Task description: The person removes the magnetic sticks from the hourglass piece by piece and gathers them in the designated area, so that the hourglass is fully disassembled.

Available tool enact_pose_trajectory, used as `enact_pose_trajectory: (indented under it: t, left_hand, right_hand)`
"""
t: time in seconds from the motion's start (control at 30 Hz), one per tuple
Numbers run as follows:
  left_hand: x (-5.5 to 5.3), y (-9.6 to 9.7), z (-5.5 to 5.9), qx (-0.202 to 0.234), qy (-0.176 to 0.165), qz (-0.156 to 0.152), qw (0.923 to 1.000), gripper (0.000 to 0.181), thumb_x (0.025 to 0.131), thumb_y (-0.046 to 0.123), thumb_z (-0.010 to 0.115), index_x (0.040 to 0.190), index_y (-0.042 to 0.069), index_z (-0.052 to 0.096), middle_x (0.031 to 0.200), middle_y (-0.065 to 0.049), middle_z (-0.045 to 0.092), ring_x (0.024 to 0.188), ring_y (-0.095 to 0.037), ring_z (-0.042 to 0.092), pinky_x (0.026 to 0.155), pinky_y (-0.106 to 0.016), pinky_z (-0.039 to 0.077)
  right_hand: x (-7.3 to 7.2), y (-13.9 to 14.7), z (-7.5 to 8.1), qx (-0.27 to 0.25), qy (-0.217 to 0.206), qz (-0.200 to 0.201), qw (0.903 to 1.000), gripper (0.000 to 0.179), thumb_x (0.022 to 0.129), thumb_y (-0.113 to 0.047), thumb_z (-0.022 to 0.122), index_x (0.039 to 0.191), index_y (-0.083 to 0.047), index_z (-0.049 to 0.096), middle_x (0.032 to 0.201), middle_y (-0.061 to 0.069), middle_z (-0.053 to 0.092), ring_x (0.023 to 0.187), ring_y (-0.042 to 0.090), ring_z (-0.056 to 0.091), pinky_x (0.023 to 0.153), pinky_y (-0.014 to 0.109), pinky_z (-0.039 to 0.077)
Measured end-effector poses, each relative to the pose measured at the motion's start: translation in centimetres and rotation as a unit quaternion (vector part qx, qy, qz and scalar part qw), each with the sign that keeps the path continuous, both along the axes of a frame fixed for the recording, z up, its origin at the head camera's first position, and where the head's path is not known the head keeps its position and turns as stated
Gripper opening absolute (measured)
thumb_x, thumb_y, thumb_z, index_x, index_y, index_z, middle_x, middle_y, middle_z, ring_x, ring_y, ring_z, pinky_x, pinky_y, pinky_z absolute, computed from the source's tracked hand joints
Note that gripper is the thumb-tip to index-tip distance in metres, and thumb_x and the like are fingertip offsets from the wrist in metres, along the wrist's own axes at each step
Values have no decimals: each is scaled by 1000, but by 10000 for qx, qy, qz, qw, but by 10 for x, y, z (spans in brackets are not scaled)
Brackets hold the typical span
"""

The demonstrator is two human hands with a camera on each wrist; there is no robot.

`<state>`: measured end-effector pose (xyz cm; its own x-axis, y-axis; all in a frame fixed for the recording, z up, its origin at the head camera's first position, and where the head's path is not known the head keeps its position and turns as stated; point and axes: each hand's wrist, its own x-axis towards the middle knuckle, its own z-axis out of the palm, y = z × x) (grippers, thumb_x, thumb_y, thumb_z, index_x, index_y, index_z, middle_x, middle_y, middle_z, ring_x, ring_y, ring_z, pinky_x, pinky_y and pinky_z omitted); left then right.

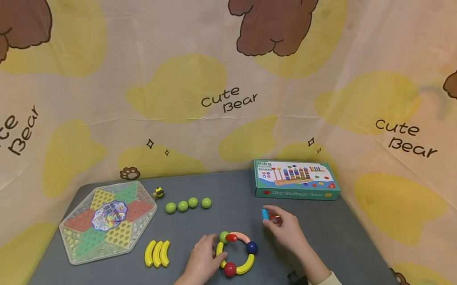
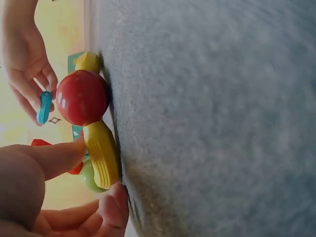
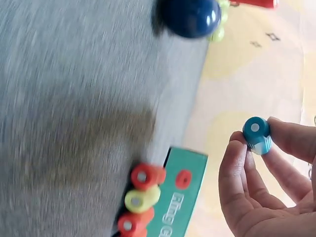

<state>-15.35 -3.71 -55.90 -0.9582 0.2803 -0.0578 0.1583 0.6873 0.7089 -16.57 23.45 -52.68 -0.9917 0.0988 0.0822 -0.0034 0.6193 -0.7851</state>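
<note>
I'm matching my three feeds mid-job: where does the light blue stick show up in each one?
Head: the light blue stick is right of centre, in the lower half.
Left wrist: the stick is near the left edge, slightly above mid-height.
Right wrist: the stick is right of centre, slightly below mid-height, seen nearly end-on.
Shared landmark: the right hand, pinching the stick in all three views.

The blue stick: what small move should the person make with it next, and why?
Probably lower the blue stick onto the dark blue ball. The right hand pinches it in the air beside the ring, the left hand grips the ring, and a red stick already rises above it, while the dark blue ball's top looks bare.
</note>
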Motion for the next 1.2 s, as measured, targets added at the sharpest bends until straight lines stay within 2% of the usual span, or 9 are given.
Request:
enact_pose_trajectory:
  t: [0.1,0.2,0.3,0.5,0.6,0.83,1.0,1.13,1.2]
  left_hand:
    - [1,0,1,-70,26,-52,10000,48,80,22,85,118,-1,66,89,-2,57,72,-10,54,63,-28,46]
    - [1,1,0,-88,284,-123,9995,39,81,18,84,113,1,68,88,-1,58,72,-8,53,63,-27,46]
    - [2,1,-1,-109,374,-116,9992,36,85,19,81,114,1,69,89,-1,60,73,-9,53,64,-27,46]
    - [3,-2,-1,-230,-250,-228,9992,55,85,41,79,120,0,67,100,-6,62,86,-20,60,75,-41,52]
    - [4,-4,0,-248,-390,-326,9984,60,84,43,80,123,0,65,104,-6,62,91,-22,61,79,-47,53]
    - [3,-5,-1,-128,-204,-331,9992,44,86,23,81,122,1,67,93,-1,57,71,-10,49,62,-27,41]
    - [1,-5,-2,33,-23,-308,9995,38,85,17,81,118,2,69,90,-1,59,71,-8,52,61,-24,46]
    - [1,-6,-2,264,277,-253,9989,29,89,14,77,115,2,70,91,-1,62,74,-6,59,64,-23,51]
    - [1,-5,-1,329,238,-250,9989,29,92,19,75,115,2,70,93,-1,63,77,-6,60,66,-24,53]
  right_hand:
    - [-2,10,0,-6,5,-95,10000,41,90,-15,77,130,-18,68,107,6,71,87,17,68,72,27,57]
    - [-4,18,-1,10,8,-210,9998,42,90,-15,77,130,-16,67,106,6,72,87,18,68,70,27,57]
    - [-6,27,-2,90,-15,-342,9994,42,90,-15,77,131,-14,67,107,7,72,88,19,68,72,29,57]
    - [-9,47,-6,210,-231,-544,9980,44,92,-17,75,134,-10,64,113,13,71,95,26,68,79,38,59]
    - [-9,56,-8,202,-313,-632,9973,44,92,-17,75,134,-9,63,114,15,71,97,28,68,80,39,59]
    - [-13,75,-17,364,-462,-728,9956,44,94,-18,73,135,-8,62,116,19,69,97,29,67,83,43,58]
    - [-15,87,-24,593,-613,-820,9930,43,94,-16,71,135,-7,62,116,20,69,100,31,66,86,48,56]
    - [-15,92,-29,832,-781,-643,9914,41,94,-13,70,134,-5,63,112,19,68,100,32,63,87,51,55]
    - [-14,93,-30,891,-825,-581,9909,41,94,-12,70,133,-4,63,111,18,68,99,31,62,87,51,54]
